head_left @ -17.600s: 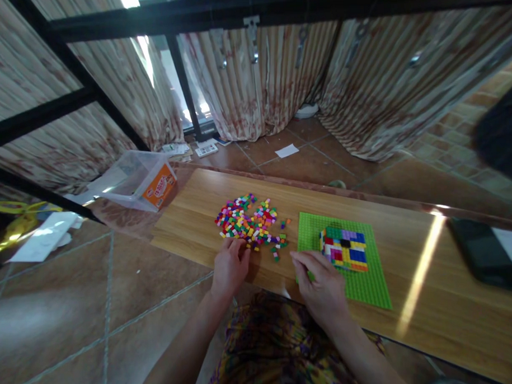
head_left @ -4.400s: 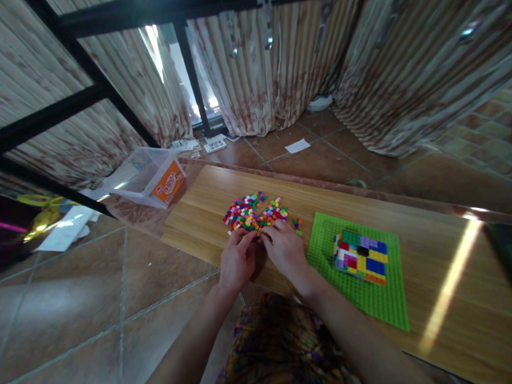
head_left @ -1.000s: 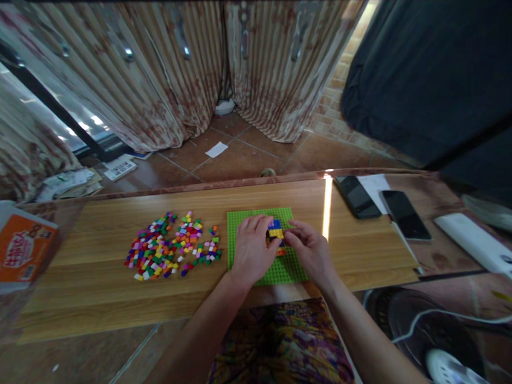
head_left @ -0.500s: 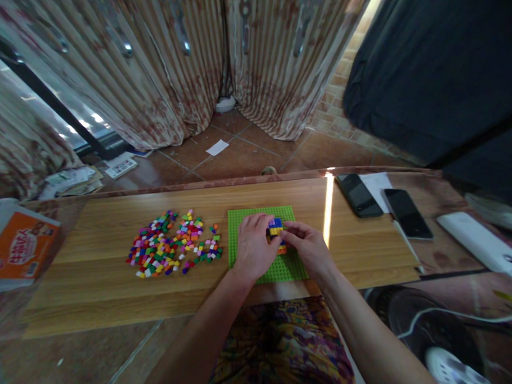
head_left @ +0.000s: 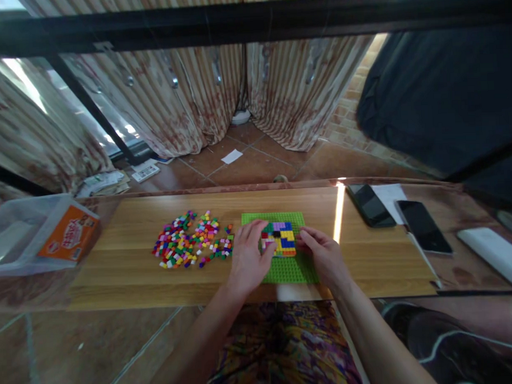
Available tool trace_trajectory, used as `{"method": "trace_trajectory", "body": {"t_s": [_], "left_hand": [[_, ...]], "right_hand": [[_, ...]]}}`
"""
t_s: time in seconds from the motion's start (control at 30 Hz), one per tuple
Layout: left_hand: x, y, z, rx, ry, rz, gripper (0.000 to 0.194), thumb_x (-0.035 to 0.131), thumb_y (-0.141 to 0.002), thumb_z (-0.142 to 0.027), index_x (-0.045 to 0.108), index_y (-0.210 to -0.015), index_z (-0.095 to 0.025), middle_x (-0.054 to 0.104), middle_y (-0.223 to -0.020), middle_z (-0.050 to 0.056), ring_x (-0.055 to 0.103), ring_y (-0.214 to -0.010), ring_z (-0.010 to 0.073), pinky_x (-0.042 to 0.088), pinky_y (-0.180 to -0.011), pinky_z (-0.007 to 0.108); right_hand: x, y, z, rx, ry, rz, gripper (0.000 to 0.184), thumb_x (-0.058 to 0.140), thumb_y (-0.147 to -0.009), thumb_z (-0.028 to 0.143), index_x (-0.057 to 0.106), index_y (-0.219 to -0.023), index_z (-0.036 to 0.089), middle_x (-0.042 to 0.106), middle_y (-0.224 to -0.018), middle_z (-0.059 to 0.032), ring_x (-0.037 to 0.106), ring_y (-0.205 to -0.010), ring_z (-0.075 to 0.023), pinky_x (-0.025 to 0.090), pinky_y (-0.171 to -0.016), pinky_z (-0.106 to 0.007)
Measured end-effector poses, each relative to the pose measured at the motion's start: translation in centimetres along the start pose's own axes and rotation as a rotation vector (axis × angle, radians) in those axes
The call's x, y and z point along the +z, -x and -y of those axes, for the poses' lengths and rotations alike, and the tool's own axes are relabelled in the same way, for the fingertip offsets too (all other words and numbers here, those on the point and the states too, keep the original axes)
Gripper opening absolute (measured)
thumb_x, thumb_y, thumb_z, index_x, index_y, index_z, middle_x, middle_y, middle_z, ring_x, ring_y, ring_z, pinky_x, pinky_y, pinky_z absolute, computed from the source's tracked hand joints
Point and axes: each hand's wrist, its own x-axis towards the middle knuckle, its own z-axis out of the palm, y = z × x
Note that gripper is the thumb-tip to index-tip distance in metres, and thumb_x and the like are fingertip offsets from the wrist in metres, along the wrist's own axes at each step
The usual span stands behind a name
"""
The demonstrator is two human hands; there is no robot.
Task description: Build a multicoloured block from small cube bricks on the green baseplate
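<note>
A flat, multicoloured build of toy building bricks [head_left: 288, 239] sits on the green studded baseplate [head_left: 290, 273]. Yellow, blue, purple and orange bricks show on its top, with a black one near the middle. My left hand [head_left: 250, 256] curves round the build's left side, thumb and fingers resting on its edge and covering part of it. Just off the right edge is my right hand [head_left: 324, 254], its thumb and fingertips pinched together. Whatever lies in that pinch, if anything, is too small to make out. Loose small bricks [head_left: 176, 245] lie in a spread heap left of the baseplate.
A clear plastic box [head_left: 28, 236] with an orange label stands at the left end of the wooden table [head_left: 116, 281]. To the right lie two dark phones [head_left: 370, 206], paper [head_left: 389, 197] and a white power bank [head_left: 493, 256]. Curtains [head_left: 186, 105] hang beyond the table.
My right hand has drawn back to the right from the build, and my left hand uncovers more of its top. The whole view has shifted, showing more of the left box.
</note>
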Motion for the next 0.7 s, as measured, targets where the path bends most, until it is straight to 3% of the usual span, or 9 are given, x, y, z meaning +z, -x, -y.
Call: {"method": "trace_trajectory", "body": {"t_s": [0.2,0.37,0.7], "left_hand": [[-5.2,5.4,5.4,-0.168,-0.149,-0.155,0.022,0.055,-0.088,-0.02,0.059,-0.11,-0.021,0.067,-0.11,0.007,0.06,-0.106,0.0226,0.048,-0.096,0.041],[-8.2,6.0,9.0,-0.314,-0.354,-0.226,0.014,0.054,-0.088,-0.02,0.064,-0.098,-0.02,0.068,-0.098,0.007,0.061,-0.097,0.0236,0.05,-0.088,0.04],[-7.9,2.2,10.8,-0.29,-0.595,-0.031,0.016,0.054,-0.086,-0.019,0.069,-0.091,-0.02,0.066,-0.096,0.008,0.058,-0.094,0.0253,0.045,-0.089,0.04]], "right_hand": [[-2.0,0.5,-0.6,-0.062,0.275,-0.114,0.043,0.076,-0.067,0.05,0.074,-0.093,0.016,0.071,-0.074,-0.0042,0.061,-0.063,-0.0151,0.049,-0.059,-0.028],[-2.4,0.6,-1.2,-0.14,0.448,-0.151,0.044,0.071,-0.069,0.052,0.075,-0.091,0.015,0.068,-0.069,-0.0047,0.061,-0.062,-0.0178,0.046,-0.054,-0.028],[-2.2,1.2,-2.1,-0.231,0.543,-0.209,0.039,0.067,-0.074,0.051,0.074,-0.091,0.017,0.072,-0.08,-0.0073,0.064,-0.067,-0.0203,0.05,-0.063,-0.033]]}}
